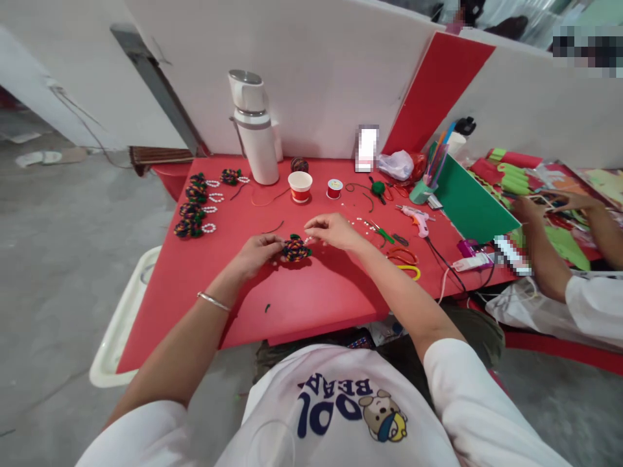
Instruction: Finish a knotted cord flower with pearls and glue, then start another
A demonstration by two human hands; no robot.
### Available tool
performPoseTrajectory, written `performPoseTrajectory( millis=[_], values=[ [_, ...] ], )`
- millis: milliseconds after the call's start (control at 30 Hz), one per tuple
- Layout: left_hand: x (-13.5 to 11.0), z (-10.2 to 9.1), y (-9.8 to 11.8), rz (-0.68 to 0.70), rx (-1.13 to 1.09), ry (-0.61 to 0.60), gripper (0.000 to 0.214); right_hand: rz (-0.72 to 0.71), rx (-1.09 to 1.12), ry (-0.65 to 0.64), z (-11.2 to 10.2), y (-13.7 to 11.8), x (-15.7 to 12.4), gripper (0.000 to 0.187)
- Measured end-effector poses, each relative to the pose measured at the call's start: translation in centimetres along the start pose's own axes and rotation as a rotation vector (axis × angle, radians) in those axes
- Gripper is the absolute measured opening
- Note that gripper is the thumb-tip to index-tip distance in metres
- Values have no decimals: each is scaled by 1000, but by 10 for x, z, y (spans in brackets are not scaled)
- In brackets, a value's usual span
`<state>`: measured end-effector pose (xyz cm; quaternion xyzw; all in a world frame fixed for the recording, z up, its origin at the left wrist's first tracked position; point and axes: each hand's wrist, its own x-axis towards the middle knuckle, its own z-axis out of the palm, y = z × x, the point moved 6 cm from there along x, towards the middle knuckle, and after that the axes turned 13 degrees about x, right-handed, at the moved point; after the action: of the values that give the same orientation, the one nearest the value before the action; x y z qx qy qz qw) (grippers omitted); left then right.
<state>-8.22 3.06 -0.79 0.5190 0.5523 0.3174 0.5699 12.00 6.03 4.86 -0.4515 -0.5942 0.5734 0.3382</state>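
Observation:
My left hand (257, 253) pinches the left side of a small crocheted piece (296, 249) in dark multicoloured yarn with green ends, just above the red table. At its right side, the fingers of my right hand (333, 231) are closed on a short strand of white beads (307, 241); the fine thread is too small to make out. Similar crocheted pieces (189, 211) with white bead loops (209, 209) lie in a column at the table's left, and another one (230, 176) lies nearer the flask. Loose white beads (360, 224) are scattered right of my right hand.
Behind my hands stand a white flask (257, 139), a paper cup (300, 188) and a thread spool (334, 189). To the right lie a green-handled tool (383, 233), scissors (406, 263) and a pink glue gun (417, 219). Past a green divider (472, 194), another person's hands (549, 206) work.

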Motion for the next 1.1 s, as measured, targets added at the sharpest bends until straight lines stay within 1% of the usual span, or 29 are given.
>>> performPoseTrajectory(
  millis=[100,167,200,233,300,367,400,467,533,600,667,700,767,867,933,1000,1100],
  values=[
    [-14,-39,-9,-46,138,17,32,29,58,-101,39,15,16,13],
    [-21,-63,-14,-75,175,72,32,38,43,-137,62,24,27,13],
    [-24,-73,-16,-82,182,112,33,27,-2,-133,70,27,32,12],
    [-27,-81,-19,-85,187,160,33,-4,-72,-113,76,29,37,12],
    [-33,-93,-22,-57,205,277,34,-114,-262,-34,81,28,41,11],
    [-40,-100,-21,27,250,406,33,-223,-429,40,81,24,40,13],
    [-44,-101,-20,82,285,448,32,-259,-471,64,80,23,37,14],
    [-49,-96,-16,194,368,483,35,-304,-480,67,79,22,31,18],
    [-51,-87,-13,290,466,475,44,-356,-453,6,81,21,25,22],
    [-52,-78,-9,375,588,475,52,-404,-456,-82,86,20,18,31],
    [-52,-72,-6,431,720,495,56,-430,-472,-121,90,21,14,38],
    [-52,-70,-6,446,778,510,57,-434,-473,-115,90,22,12,37],
    [-52,-67,-8,470,860,531,56,-429,-463,-80,92,24,10,29],
    [-51,-66,-11,498,912,515,54,-381,-447,-43,99,30,7,14],
    [-50,-68,-13,487,922,503,52,-346,-436,-48,104,33,6,15],
    [-50,-71,-14,471,921,499,51,-339,-418,-75,109,34,5,23],
    [-52,-73,-13,476,905,502,54,-366,-414,-86,108,32,5,53]
  ],
)
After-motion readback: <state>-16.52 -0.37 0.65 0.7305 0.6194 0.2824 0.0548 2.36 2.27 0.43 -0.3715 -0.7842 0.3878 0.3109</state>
